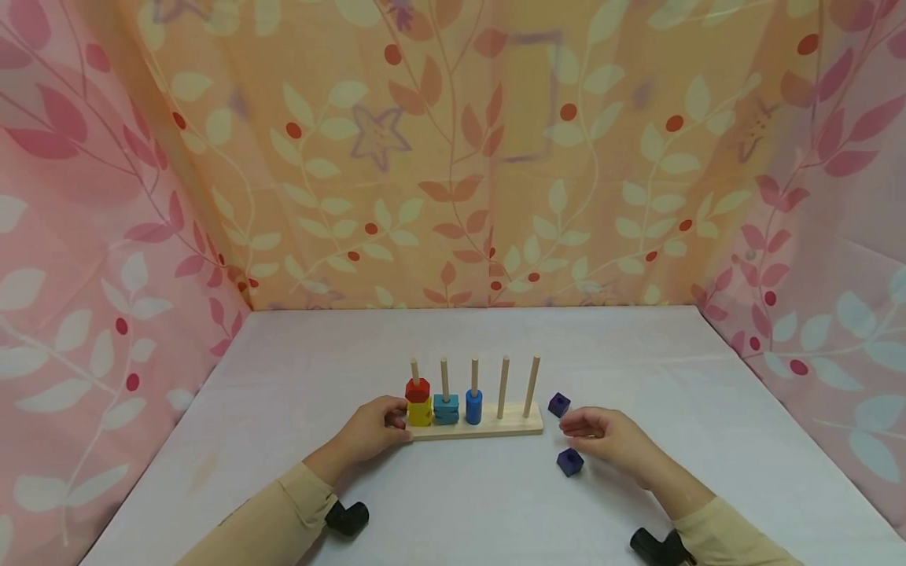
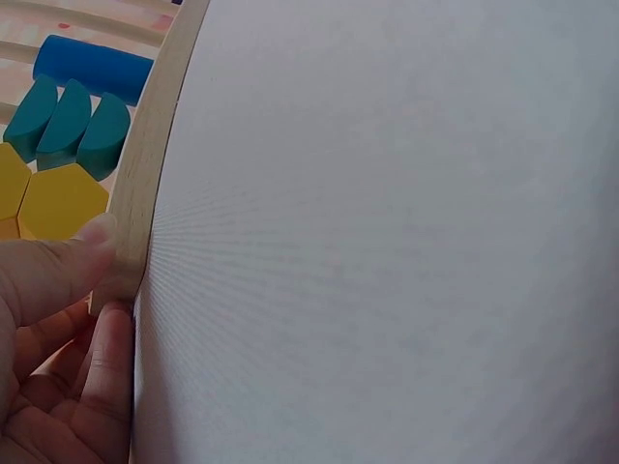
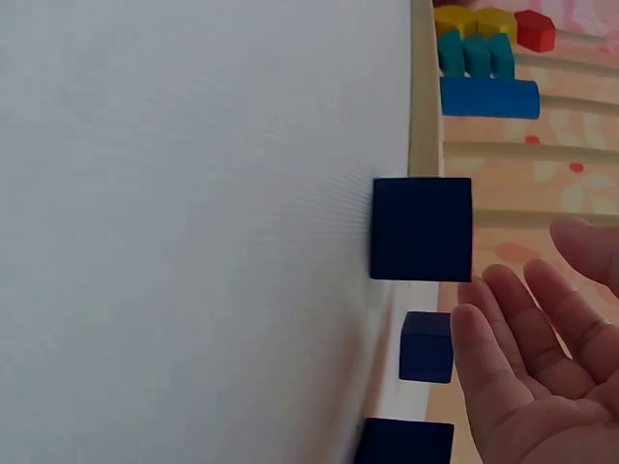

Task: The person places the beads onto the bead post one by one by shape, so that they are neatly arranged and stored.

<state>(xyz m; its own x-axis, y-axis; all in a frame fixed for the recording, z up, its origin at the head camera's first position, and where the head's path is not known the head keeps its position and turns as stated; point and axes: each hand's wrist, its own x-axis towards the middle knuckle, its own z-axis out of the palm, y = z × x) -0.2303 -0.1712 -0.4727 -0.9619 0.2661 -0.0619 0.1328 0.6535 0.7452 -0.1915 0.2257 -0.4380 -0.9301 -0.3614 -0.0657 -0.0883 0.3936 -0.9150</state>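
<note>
A wooden peg board (image 1: 495,428) with upright pegs stands on the table. Red (image 1: 418,390) and yellow (image 1: 419,413) blocks sit on its leftmost peg, teal blocks (image 1: 446,409) on the second and a blue cylinder (image 1: 473,407) on the third. My left hand (image 1: 373,428) pinches the board's left end between thumb and fingers, as the left wrist view shows. To the board's right, my right hand (image 1: 612,440) hovers with loosely bent fingers and holds nothing. Near it lie a far dark purple cube (image 1: 559,405) and a near purple cube (image 1: 569,462). The right wrist view shows a third dark cube (image 3: 406,443).
A white cloth (image 1: 467,511) covers the table. Patterned fabric walls (image 1: 453,157) enclose it at the back and both sides. The board's two rightmost pegs (image 1: 531,387) are bare. Black wrist devices (image 1: 347,519) sit under both forearms.
</note>
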